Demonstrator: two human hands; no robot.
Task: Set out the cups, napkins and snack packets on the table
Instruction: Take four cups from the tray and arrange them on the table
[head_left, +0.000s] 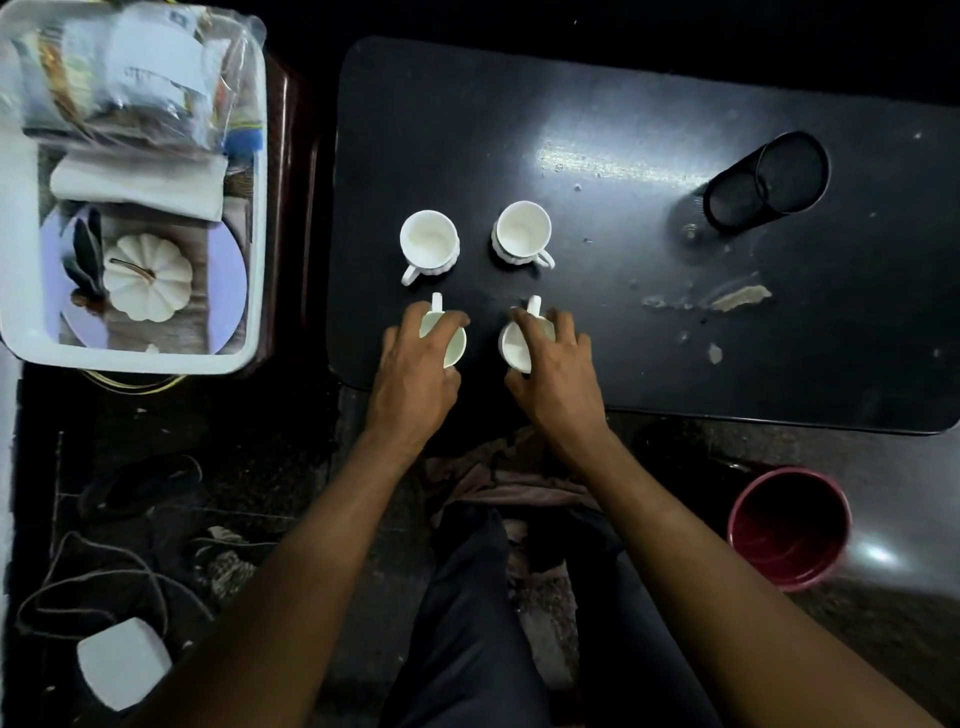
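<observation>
Left hand (415, 371), right hand (558, 379) grip cups (456, 349); mesh holder (766, 179) lies aside

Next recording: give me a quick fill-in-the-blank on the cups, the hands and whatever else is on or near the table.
The black table bears ___ white cups in all.
The left hand and right hand each grip ___ cup.
The tub holds a white ___ on a round plate.
The bucket on the floor is ___.
Missing words: four; one; pumpkin; red.

A home living space: low black table (675, 364), teacups (430, 243), cluttered floor.
</observation>
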